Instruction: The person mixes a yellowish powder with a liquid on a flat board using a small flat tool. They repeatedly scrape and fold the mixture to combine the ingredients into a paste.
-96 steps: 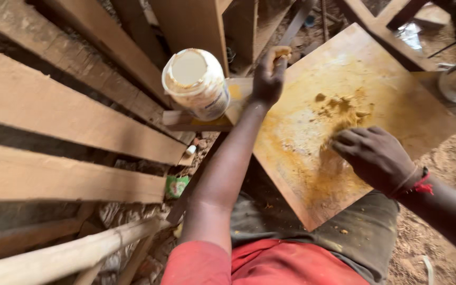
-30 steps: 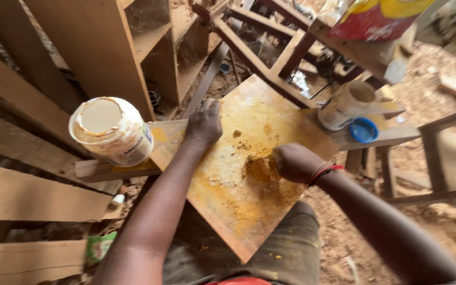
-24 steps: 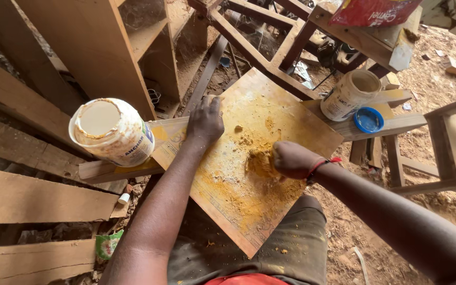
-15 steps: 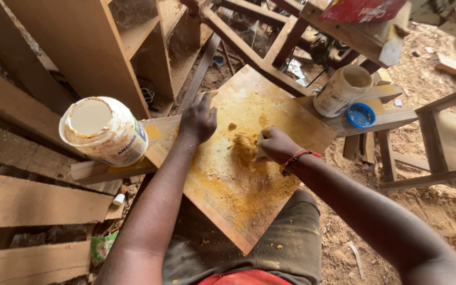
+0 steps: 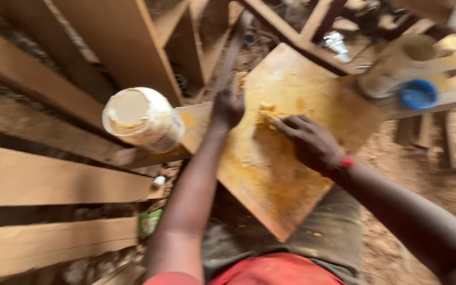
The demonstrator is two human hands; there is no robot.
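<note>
We steady the stiff, flat square wooden board (image 5: pixel 281 174) across our lap, left hand (image 5: pixel 228 105) clamped on its far edge, right hand (image 5: pixel 310 142) fingers together, pressing soft, crumbly yellow paste (image 5: pixel 267 113) into it.

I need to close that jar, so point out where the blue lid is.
In the head view the blue lid lies at upper right on a wooden rail, just below the open jar, beyond the right hand.

The board's (image 5: pixel 286 174) centre lies open; a tub (image 5: pixel 142 119) blocks nine o'clock, a jar (image 5: pixel 397 68) and blue lid (image 5: pixel 418 94) two o'clock.
</note>
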